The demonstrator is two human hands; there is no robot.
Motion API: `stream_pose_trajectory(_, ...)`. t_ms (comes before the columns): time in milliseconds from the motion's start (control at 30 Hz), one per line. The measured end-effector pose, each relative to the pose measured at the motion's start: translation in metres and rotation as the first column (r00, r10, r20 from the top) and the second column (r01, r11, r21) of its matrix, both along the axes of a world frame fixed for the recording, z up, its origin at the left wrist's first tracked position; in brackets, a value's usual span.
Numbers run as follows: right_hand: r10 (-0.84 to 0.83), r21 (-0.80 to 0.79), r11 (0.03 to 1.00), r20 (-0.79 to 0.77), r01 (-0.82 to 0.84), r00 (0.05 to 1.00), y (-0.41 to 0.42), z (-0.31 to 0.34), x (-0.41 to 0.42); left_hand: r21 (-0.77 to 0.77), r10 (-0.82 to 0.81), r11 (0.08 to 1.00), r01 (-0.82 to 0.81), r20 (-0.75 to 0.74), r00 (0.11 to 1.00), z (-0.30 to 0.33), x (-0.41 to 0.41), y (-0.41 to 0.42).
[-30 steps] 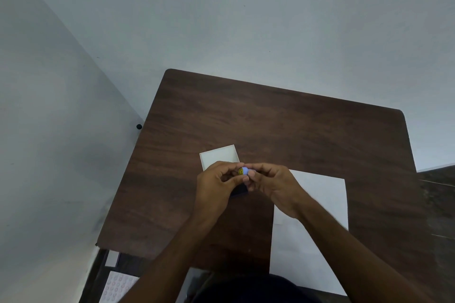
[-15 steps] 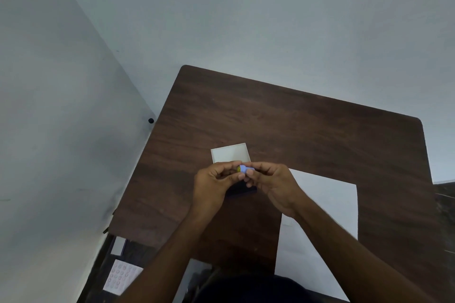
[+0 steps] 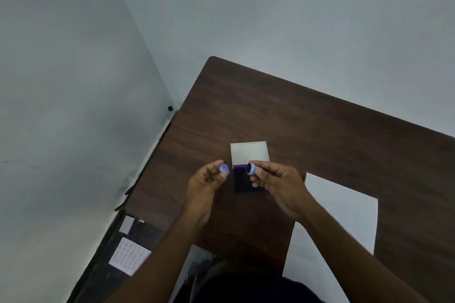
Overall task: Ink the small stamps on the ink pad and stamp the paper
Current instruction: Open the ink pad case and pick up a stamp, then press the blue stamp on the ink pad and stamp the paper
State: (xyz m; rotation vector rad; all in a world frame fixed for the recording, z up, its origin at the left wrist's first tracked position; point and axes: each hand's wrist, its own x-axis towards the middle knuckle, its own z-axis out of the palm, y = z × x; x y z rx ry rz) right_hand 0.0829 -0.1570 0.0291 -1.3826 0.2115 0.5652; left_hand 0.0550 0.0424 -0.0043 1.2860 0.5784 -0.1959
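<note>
The white sheet of paper (image 3: 344, 219) lies nearest to the person, on the dark brown wooden worktop (image 3: 320, 130), under the right forearm and to the right of both hands. It seems unmarked, so I judge the stamping is not yet begun.

Above the worktop, the left hand (image 3: 206, 184) pinches a small round pale blue cap (image 3: 224, 169) between thumb and fingertips. The right hand (image 3: 275, 182) pinches a small round blue stamp (image 3: 251, 168), and its dark face is turned toward the left hand. The two grips are apart, with a gap between them.

Just under this gap and a little behind the fingers lies the dark blue square ink pad (image 3: 242, 179), open. Its whitish square lid (image 3: 249, 152) lies flat beyond it, touching its far edge.

Beside the worktop, to the left of the left forearm and lower down, I see a white sheet with rows of small round shapes (image 3: 129, 256); what they are, I cannot tell.

The risks, as I judge them: the stamp is small and held only by the fingertips, so it can slip or turn when it goes down to the pad. If it meets the pad tilted, it takes ink unevenly and the print will be weak on one side. The right forearm rests over the paper and can shift it or smear a fresh mark.
</note>
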Motion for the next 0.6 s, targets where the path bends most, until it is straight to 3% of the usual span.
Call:
stream_pose_trajectory(133,-0.008,0.018,1.000,-0.057,0.009,0.998,0.007,-0.006,-0.002,0.049,0.028,0.998,-0.024,-0.074,0.997,-0.024,-0.007,0.016)
stream_pose_trajectory(233,-0.025,0.068,0.997,-0.098,0.031,0.995,0.011,-0.007,-0.003,0.218,0.004,0.976,0.013,-0.077,0.997,-0.037,-0.010,0.025)
stream_pose_trajectory(333,-0.040,0.124,0.991,-0.152,0.059,0.988,0.015,-0.005,-0.003,0.449,-0.039,0.889,0.083,-0.105,0.994,-0.049,-0.011,0.029)
stream_pose_trajectory(433,-0.038,0.185,0.980,-0.195,0.075,0.980,0.016,-0.001,-0.003,0.566,-0.073,0.814,0.127,-0.117,0.990,-0.058,-0.011,0.029)
stream_pose_trajectory(600,-0.004,0.300,0.950,-0.243,0.080,0.970,0.011,0.006,-0.005,0.772,-0.204,0.615,0.161,-0.042,0.978,-0.066,-0.004,0.026)
